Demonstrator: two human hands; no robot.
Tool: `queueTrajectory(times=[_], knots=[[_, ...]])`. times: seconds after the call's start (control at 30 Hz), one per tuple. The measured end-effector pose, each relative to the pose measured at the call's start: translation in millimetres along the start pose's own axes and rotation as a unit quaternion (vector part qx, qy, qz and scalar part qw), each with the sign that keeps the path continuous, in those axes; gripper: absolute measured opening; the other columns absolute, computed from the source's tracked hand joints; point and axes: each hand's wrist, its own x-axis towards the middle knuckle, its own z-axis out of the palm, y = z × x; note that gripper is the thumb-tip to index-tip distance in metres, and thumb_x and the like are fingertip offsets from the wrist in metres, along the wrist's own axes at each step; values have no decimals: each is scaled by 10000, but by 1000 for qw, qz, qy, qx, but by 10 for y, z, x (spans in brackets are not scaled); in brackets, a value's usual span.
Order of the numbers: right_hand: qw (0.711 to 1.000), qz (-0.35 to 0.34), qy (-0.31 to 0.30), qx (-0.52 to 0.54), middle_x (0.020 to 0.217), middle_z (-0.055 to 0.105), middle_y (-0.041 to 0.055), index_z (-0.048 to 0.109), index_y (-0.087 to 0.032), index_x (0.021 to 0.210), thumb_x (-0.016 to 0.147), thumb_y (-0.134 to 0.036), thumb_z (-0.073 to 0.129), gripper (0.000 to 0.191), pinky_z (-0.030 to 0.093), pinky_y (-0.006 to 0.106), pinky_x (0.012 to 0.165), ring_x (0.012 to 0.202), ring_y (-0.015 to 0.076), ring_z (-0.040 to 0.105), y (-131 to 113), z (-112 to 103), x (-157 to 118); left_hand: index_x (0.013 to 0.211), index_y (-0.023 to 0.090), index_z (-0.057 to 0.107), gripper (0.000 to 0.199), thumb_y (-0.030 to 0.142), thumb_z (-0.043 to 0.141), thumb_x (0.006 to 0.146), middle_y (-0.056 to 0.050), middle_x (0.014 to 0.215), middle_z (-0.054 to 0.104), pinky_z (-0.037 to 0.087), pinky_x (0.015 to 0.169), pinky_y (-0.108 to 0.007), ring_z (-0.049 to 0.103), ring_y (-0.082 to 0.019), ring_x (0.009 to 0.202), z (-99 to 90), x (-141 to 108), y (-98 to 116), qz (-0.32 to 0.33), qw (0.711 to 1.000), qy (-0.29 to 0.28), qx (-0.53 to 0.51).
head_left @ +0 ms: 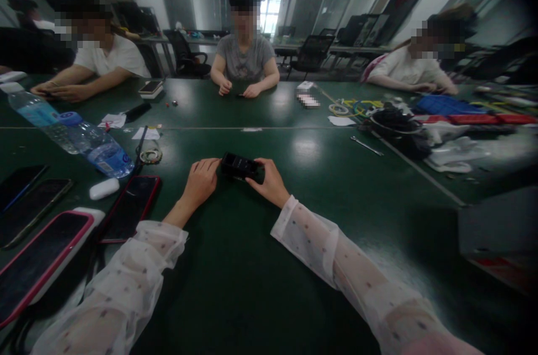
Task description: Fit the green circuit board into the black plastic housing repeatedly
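A small black device with a dark screen is at the middle of the green table. My right hand grips its right end between thumb and fingers. My left hand is at the device's left end, fingers together and bent, fingertips beside or touching its edge; whether they hold it cannot be made out. Sheer white dotted sleeves cover both forearms.
Phones, a white case and water bottles lie at left. A wrench, cables and a grey box are at right. Three people sit across the table.
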Motion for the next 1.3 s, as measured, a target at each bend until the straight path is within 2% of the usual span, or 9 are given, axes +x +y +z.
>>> queueTrajectory(times=[0.23, 0.37, 0.43, 0.57, 0.67, 0.93, 1.3], knots=[[1000, -2, 1, -14, 1139, 571, 136, 478, -200, 1248, 793, -348, 707, 531, 555, 524, 875, 1042, 313, 599, -13, -7, -3, 1338, 173, 537, 478, 88, 382, 894, -125, 1307, 610, 415, 1004, -456, 552, -270, 1195, -6, -6, 1, 3, 1000, 2, -9], [999, 7, -41, -18, 1134, 571, 140, 493, -179, 1231, 783, -352, 730, 535, 555, 534, 891, 1042, 311, 598, 21, 15, 2, 1300, 182, 574, 454, 89, 394, 894, -121, 1302, 611, 414, 1002, -457, 546, -273, 1203, 8, -8, -8, 1, 1000, -8, 2], [998, 8, -57, -18, 1162, 566, 148, 487, -180, 1257, 772, -370, 755, 586, 548, 550, 912, 1077, 322, 584, 28, 21, 5, 1267, 179, 598, 426, 97, 399, 899, -121, 1291, 616, 415, 995, -462, 546, -277, 1197, 16, -8, -13, -1, 1000, -15, 8], [998, -3, -57, -9, 1245, 542, 158, 404, -215, 1383, 718, -461, 808, 816, 498, 607, 981, 1182, 358, 530, 34, 33, 10, 1312, 192, 569, 455, 101, 402, 898, -123, 1272, 624, 426, 971, -463, 550, -278, 1176, 30, -10, -17, -17, 1000, -10, 11], [999, 9, -47, 7, 1222, 549, 150, 354, -228, 1428, 726, -487, 798, 870, 483, 621, 992, 1183, 357, 533, 47, 43, 11, 1349, 185, 539, 468, 119, 405, 906, -138, 1275, 613, 433, 971, -473, 537, -285, 1192, 59, -20, -40, -33, 999, -9, 18], [997, 27, -70, 18, 1258, 541, 157, 417, -210, 1371, 750, -429, 791, 757, 492, 578, 995, 1178, 340, 530, 98, 53, 6, 1230, 201, 632, 369, 165, 411, 937, -143, 1347, 566, 453, 979, -534, 454, -314, 1279, 185, -49, -156, -24, 999, -46, 10], [996, 34, -84, 17, 1277, 560, 139, 428, -227, 1361, 774, -397, 773, 702, 499, 572, 957, 1168, 329, 537, 111, 40, 12, 1204, 216, 649, 362, 156, 413, 936, -132, 1344, 572, 455, 987, -539, 450, -311, 1276, 175, -39, -147, -11, 999, -52, 2]])
